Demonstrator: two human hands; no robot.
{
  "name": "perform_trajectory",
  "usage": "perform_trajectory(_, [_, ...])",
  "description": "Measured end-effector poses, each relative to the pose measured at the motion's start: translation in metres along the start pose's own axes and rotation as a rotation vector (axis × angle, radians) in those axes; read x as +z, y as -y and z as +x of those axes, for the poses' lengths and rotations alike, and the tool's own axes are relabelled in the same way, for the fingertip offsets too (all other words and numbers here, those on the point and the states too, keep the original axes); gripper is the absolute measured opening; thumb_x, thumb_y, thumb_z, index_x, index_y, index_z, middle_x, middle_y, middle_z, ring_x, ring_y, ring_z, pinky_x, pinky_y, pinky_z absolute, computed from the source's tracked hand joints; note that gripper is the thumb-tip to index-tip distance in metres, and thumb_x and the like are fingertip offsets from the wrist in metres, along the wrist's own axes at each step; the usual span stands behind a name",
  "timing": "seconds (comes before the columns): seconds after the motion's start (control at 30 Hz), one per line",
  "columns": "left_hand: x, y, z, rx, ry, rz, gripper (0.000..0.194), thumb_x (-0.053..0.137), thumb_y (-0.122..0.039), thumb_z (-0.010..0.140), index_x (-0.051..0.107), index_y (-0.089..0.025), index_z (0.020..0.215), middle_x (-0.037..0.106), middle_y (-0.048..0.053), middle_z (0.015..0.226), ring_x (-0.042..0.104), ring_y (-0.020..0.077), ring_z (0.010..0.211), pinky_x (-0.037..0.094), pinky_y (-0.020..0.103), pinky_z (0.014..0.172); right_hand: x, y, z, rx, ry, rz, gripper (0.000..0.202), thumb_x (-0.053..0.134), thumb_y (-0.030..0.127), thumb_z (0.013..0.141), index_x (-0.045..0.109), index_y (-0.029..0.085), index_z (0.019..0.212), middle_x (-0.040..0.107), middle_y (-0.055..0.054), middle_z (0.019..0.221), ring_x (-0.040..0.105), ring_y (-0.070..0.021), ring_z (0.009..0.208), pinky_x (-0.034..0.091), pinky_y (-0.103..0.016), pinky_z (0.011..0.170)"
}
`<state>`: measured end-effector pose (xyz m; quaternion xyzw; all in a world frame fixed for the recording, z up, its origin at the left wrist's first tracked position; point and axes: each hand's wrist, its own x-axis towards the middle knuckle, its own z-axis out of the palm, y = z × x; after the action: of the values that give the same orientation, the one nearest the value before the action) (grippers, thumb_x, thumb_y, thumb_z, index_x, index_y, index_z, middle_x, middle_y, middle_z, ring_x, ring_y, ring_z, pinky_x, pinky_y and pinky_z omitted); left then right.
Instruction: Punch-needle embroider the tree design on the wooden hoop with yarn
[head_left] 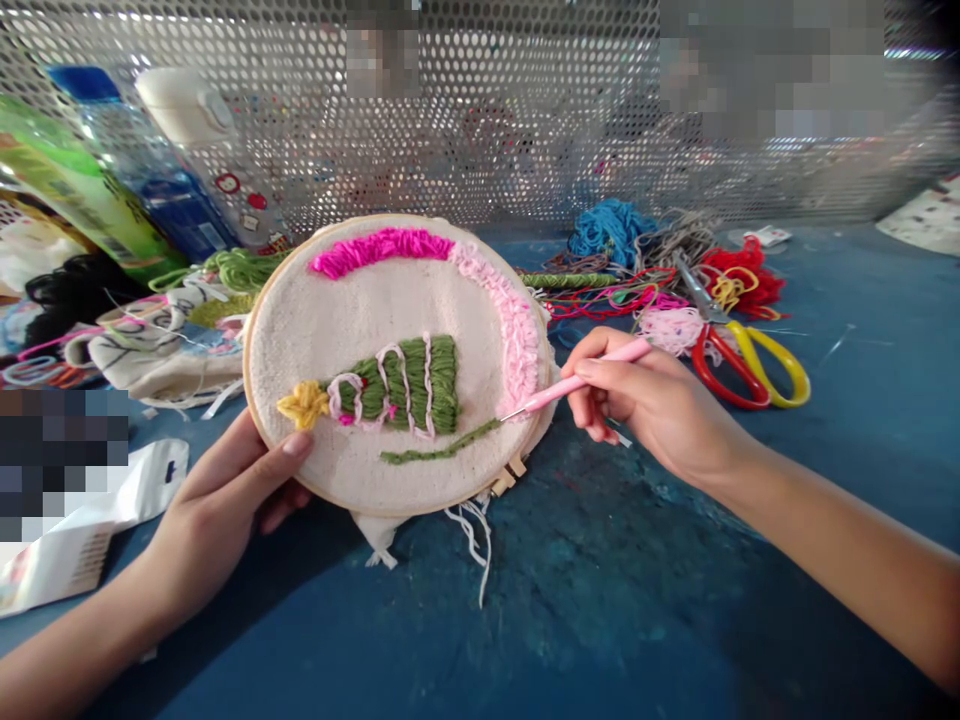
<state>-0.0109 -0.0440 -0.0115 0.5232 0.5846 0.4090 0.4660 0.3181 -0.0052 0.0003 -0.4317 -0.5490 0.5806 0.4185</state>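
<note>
My left hand [240,470] grips the near left rim of a round wooden embroidery hoop [259,300], thumb on the cloth beside a yellow yarn star [304,405]. Stretched in the hoop, the cream fabric [352,330] carries a green yarn tree [427,385] lying sideways, a magenta-to-pale-pink looped band [517,330] along the rim and a thin green line [442,447]. Between the fingers of my right hand [637,395] is a pink punch needle [585,380]. Its metal tip meets the fabric at the green line's right end, below the pink band. The hoop's underside is hidden.
Red-and-yellow scissors [750,365] lie right of the hoop among yarn bundles, including blue yarn [611,232] and red yarn [757,280]. Bottles [180,215] stand at the back left before a perforated metal screen [480,130]. A white packet [97,530] lies at left on the blue table [600,620].
</note>
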Motion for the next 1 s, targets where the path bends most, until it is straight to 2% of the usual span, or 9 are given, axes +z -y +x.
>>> perform_trajectory(0.13, [-0.001,0.000,0.003,-0.050,0.024,-0.035,0.030,0.067,-0.047,0.078,0.054,-0.024,0.093,0.053,-0.006,0.060,0.042,0.0069,0.044,0.036,0.010,0.034,0.001,-0.003,0.002,0.027,0.034,0.019,0.010,0.054,0.026,0.087,0.056,0.019,0.080,0.061,0.000,0.058,0.053,-0.0104,0.044,0.035,-0.019,0.036])
perform_trajectory(0.37, [-0.005,0.004,-0.001,-0.002,0.005,-0.037,0.036,0.070,-0.045,0.076,0.053,-0.025,0.101,0.054,-0.005,0.061,0.047,0.0087,0.045,0.039,0.012,0.035,-0.008,-0.005,0.008,0.044,0.070,0.064,0.013,0.055,0.029,0.088,0.056,0.019,0.081,0.062,0.000,0.059,0.051,-0.0097,0.042,0.033,-0.019,0.035])
perform_trajectory(0.6, [-0.005,-0.004,-0.008,0.129,0.037,-0.020,0.026,0.069,-0.041,0.075,0.053,-0.024,0.087,0.050,-0.007,0.051,0.039,0.0070,0.036,0.030,0.014,0.029,0.005,-0.007,0.002,0.030,0.197,-0.021,0.012,0.059,0.029,0.086,0.056,0.018,0.082,0.066,-0.001,0.066,0.052,-0.0097,0.044,0.037,-0.019,0.037])
perform_trajectory(0.7, [-0.003,-0.004,-0.007,0.129,0.029,-0.002,0.027,0.070,-0.041,0.074,0.052,-0.024,0.086,0.051,-0.008,0.050,0.043,0.0080,0.037,0.031,0.014,0.029,0.011,-0.013,0.001,0.055,0.094,0.094,0.012,0.056,0.029,0.085,0.055,0.019,0.079,0.062,0.001,0.054,0.049,-0.0102,0.041,0.035,-0.020,0.037])
perform_trajectory(0.83, [-0.002,-0.001,0.000,0.058,0.016,-0.003,0.029,0.068,-0.045,0.078,0.053,-0.023,0.091,0.052,-0.007,0.055,0.047,0.0084,0.045,0.034,0.012,0.033,0.008,-0.017,0.005,0.046,-0.064,0.248,0.011,0.053,0.025,0.080,0.056,0.019,0.071,0.052,0.003,0.043,0.042,-0.0101,0.036,0.031,-0.021,0.035])
perform_trajectory(1.0, [-0.003,0.004,0.004,0.038,0.031,-0.011,0.029,0.065,-0.045,0.082,0.053,-0.023,0.095,0.051,-0.007,0.056,0.045,0.0074,0.046,0.032,0.010,0.033,-0.003,-0.010,0.009,-0.035,-0.123,0.229,0.010,0.054,0.026,0.076,0.057,0.021,0.067,0.048,0.003,0.039,0.041,-0.0113,0.034,0.029,-0.025,0.036])
